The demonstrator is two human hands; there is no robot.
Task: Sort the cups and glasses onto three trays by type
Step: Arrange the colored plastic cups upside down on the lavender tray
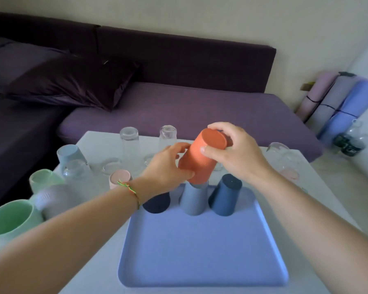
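Observation:
An orange plastic cup [202, 155] is held upside down and tilted above the blue tray [200, 251]. My left hand [168, 168] grips its lower rim end. My right hand [234, 149] grips its base end from the right. Under it, three upside-down cups stand at the tray's far edge: a dark navy one [157, 203], a grey-blue ribbed one [193, 198] and a blue one [225, 196]. Clear glasses [129, 143] [168, 134] stand upside down at the table's back. Green mugs [11, 219] [43, 179] stand at the left.
The white table [327, 198] carries more glasses at the right [285, 158] and left [77, 170], a pink cup [119, 178] and a pale blue cup [69, 153]. A purple sofa [179, 107] lies behind. Rolled mats [344, 102] lean at the right wall.

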